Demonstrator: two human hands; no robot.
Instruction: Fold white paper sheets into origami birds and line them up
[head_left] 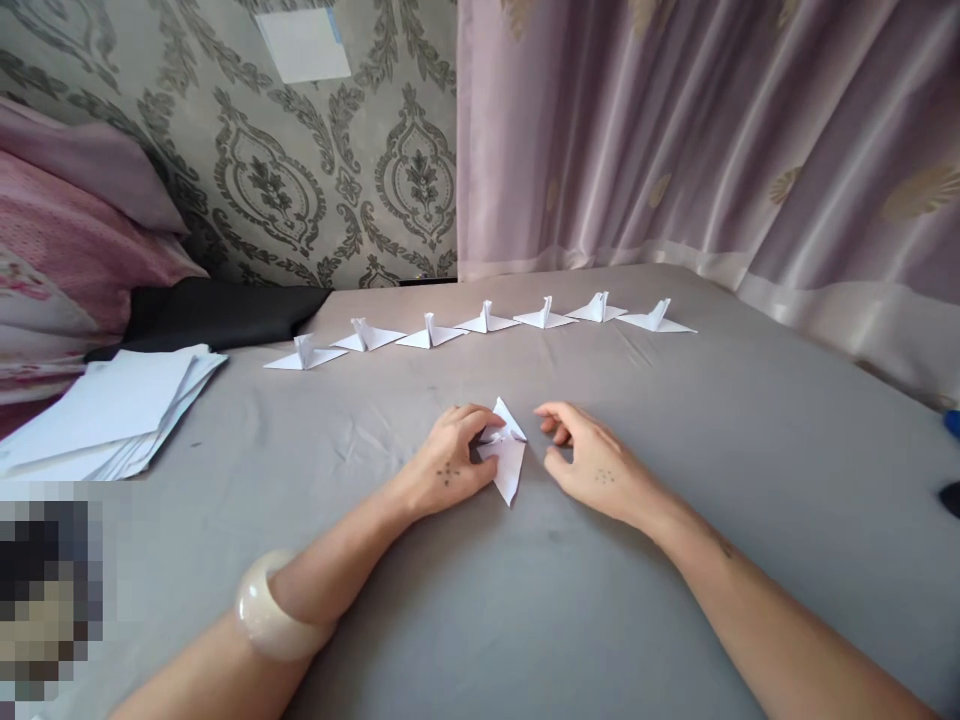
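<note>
A small folded white paper piece (508, 468) lies on the grey sheet in front of me, its two pointed wings spread toward and away from me. My left hand (454, 455) grips its left side between thumb and fingers, which hide part of the fold. Just to the right, my right hand (589, 458) is apart from the paper, fingers curled with a gap between thumb and forefinger and nothing in it. Farther back stands a row of several similar folded paper pieces (429, 333), each with flat wings and an upright middle.
A stack of white paper sheets (112, 410) lies at the left, beside a black cloth (217, 312). Pink bedding (82, 220) is heaped behind it. Patterned wallpaper (270, 170) and a pink curtain (600, 130) border the back. A blurred-out patch covers the lower left corner.
</note>
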